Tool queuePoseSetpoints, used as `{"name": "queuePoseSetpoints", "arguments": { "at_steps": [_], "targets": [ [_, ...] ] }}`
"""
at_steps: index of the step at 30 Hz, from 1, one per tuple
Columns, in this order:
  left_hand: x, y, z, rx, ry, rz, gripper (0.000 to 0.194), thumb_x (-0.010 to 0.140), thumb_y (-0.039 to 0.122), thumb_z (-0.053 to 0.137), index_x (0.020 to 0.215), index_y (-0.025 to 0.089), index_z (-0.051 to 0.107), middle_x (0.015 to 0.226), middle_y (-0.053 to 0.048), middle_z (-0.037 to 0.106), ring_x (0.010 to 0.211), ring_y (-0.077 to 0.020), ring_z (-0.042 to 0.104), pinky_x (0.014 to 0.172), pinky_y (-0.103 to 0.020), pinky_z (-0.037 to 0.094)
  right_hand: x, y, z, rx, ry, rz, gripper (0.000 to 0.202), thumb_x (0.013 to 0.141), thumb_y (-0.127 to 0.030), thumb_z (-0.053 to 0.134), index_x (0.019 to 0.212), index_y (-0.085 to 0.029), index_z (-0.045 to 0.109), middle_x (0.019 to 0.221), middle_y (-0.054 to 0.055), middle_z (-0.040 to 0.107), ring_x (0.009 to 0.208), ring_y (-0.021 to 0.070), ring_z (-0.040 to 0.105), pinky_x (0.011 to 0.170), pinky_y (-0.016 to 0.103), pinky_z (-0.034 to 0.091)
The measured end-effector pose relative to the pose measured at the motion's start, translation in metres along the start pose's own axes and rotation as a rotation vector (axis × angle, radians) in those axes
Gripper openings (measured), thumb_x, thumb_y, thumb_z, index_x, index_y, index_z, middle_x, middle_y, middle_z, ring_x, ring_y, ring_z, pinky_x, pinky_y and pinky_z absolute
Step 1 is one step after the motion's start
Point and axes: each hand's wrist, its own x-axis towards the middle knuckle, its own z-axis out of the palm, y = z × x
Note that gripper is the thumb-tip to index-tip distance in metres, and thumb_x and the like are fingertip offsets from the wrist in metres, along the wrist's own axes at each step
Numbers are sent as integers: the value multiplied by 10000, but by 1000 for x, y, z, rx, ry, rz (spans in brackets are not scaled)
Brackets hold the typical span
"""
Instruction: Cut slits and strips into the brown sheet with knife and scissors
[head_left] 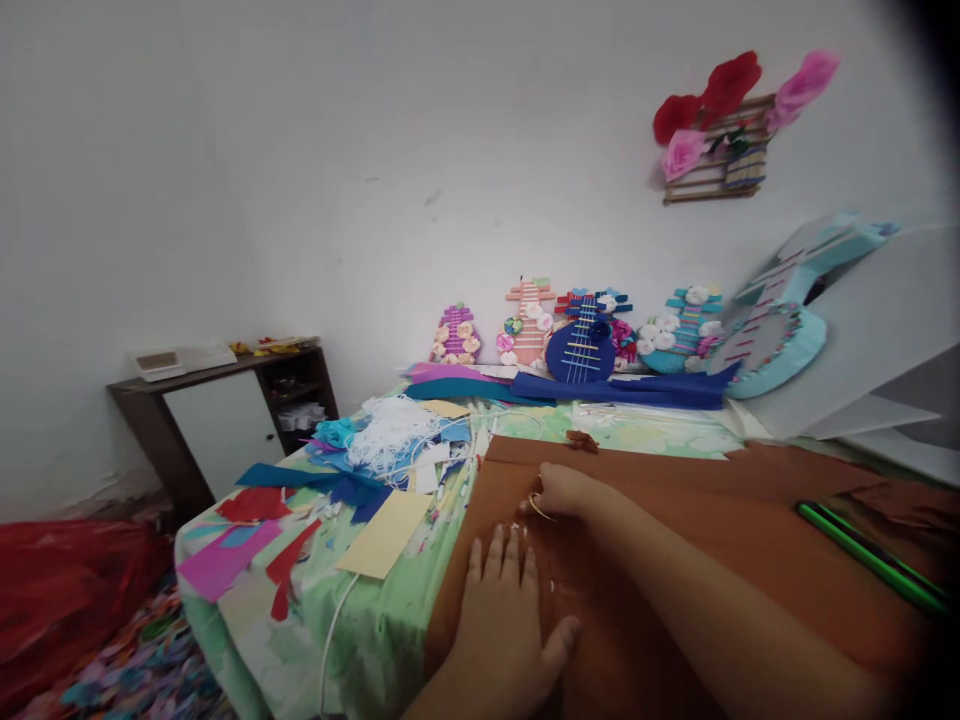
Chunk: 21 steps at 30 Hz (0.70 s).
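A large sheet of brown paper (660, 560) covers the right part of the table. My left hand (506, 620) lies flat on its left portion, fingers spread. Just beyond those fingertips, my right hand (562, 495) is closed around a small yellowish ring-shaped handle (538, 507), perhaps of scissors; the rest of that tool is hidden or too small to tell. Small white marks show on the brown paper beside my left fingertips. A dark brown scrap (582, 441) rests at the paper's far edge.
Paper scraps and white string (394, 435) lie on the green tablecloth (397, 625) at left, with a cream card (386, 533). A green-edged black object (870, 555) is at right. Decorated paper instruments, including a blue one (581, 350), stand along the wall.
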Motion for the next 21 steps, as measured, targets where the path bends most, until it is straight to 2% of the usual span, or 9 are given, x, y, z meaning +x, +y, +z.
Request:
{"name": "queuePoseSetpoints", "arguments": {
  "at_steps": [5,11,15,17,19,21],
  "targets": [
    [1,-11,-7,47,12,-109,690,794,561,303,1275,68,356,1337,-170,274,1241,-310,176,999,-455,156,0,3,6,-6,21,0,653,514,-556,629,1005,-130,568,990,146,620,881,275,586,647,282,427],
    [-4,-23,1,76,-62,-183,670,787,488,355,1277,31,330,1330,-198,263,1234,-291,219,999,-415,176,7,4,10,-24,18,14,655,529,-569,621,1026,-148,552,1012,140,612,895,271,581,666,283,421],
    [-7,-21,1,76,-10,-166,656,792,481,360,1260,21,359,1309,-206,304,1220,-299,254,991,-429,196,7,5,10,-42,20,-4,630,550,-564,609,1013,-140,554,1016,148,606,888,274,579,641,282,414],
    [-9,-19,2,96,50,-159,631,796,488,360,1233,35,412,1286,-210,344,1200,-315,292,969,-459,233,4,7,5,-50,27,-39,546,602,-542,579,973,-142,565,990,135,615,848,252,589,604,264,402],
    [-13,-17,5,140,143,-90,627,770,532,391,1176,66,493,1259,-211,388,1167,-345,338,931,-500,277,-2,11,-4,-62,43,-95,423,667,-487,541,920,-149,574,922,106,633,778,218,596,573,247,384],
    [-17,-19,14,195,280,127,604,738,565,429,1130,119,539,1220,-174,458,1113,-336,416,891,-489,334,-10,18,-18,-87,79,-155,332,715,-415,510,899,-144,568,862,91,633,738,199,586,575,244,367]
  ]
}}
